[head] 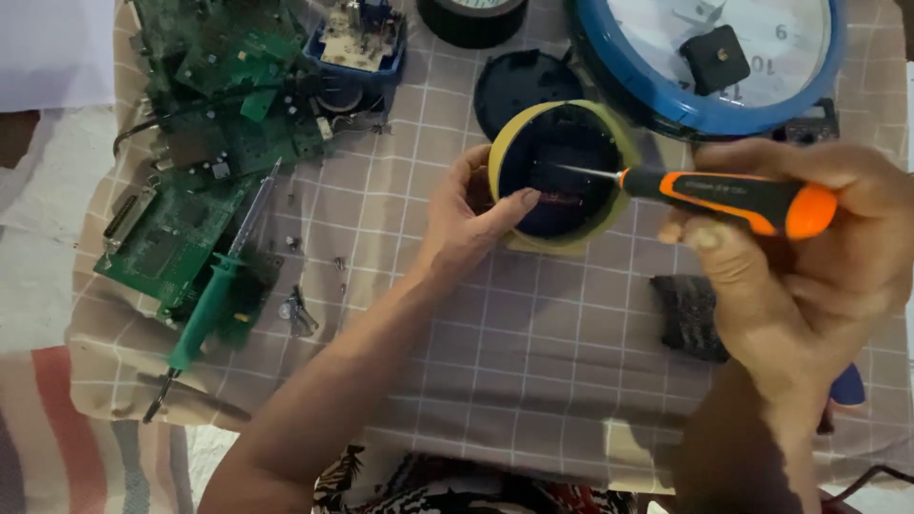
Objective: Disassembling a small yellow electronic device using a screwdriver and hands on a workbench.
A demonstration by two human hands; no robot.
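Observation:
My left hand (466, 214) grips a small round clock body (564, 171) with a yellow rim and a dark open inside, thumb laid across its lower left edge. My right hand (809, 257) holds an orange and black screwdriver (733, 195) level, pointing left. Its thin metal tip reaches into the dark interior of the round body. Both rest over a checked beige cloth (533, 333).
Green circuit boards (205, 143) are piled at the left, with a green-handled screwdriver (214, 295) and loose screws (297, 309) beside them. A large blue-rimmed clock (714, 57) lies face down at the top right. A dark round cover (519, 81) and a black block (685, 319) lie near.

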